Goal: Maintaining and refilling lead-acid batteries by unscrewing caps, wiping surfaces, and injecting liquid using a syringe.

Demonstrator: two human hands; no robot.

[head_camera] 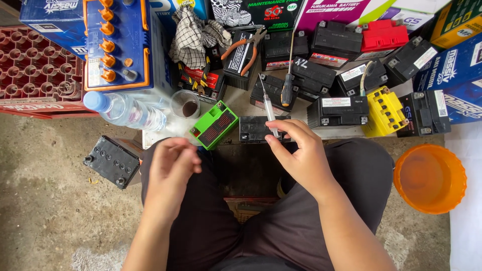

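Clear plastic syringe (268,109) pinched at its lower end in right hand (301,153), long axis running up and away, needle tip beyond the fingertips over black battery (257,128); left hand (169,168) nearby, loosely curled, holding nothing.

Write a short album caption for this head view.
Seated person's right hand holds a syringe over a black battery; left hand empty.

Rough concrete floor (45,200), low pale work board (241,103), red bottle crate (35,70), orange plastic basin (430,178), soft daylight
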